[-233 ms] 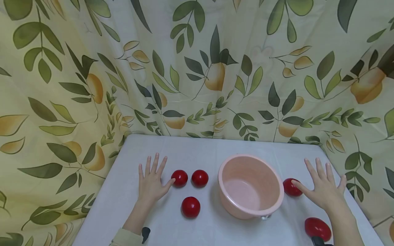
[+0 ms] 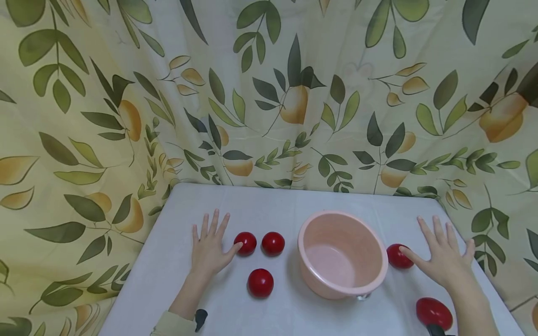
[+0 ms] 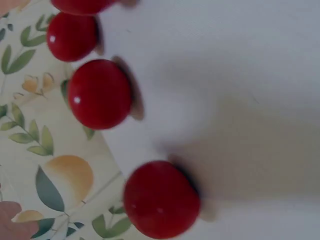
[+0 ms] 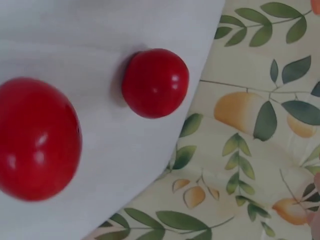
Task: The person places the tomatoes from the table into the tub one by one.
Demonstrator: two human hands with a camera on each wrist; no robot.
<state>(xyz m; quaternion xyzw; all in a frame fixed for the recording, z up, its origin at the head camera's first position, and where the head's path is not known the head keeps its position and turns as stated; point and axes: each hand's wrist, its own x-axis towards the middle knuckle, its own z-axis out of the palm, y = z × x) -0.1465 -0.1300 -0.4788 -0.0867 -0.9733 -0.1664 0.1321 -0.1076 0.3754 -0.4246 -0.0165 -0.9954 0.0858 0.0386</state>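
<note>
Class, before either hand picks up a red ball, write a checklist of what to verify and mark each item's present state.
1. Left hand free, fingers spread: ok.
2. Right hand free: ok.
3. Pink bowl upright with nothing in it: ok.
4. Ball by the left thumb within reach: ok.
5. Ball by the right thumb within reach: ok.
6. Ball at the front right safely away from the table's edge: cannot tell.

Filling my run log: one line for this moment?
left hand flat, thumb at ball | right hand flat, thumb at ball | bowl empty
</note>
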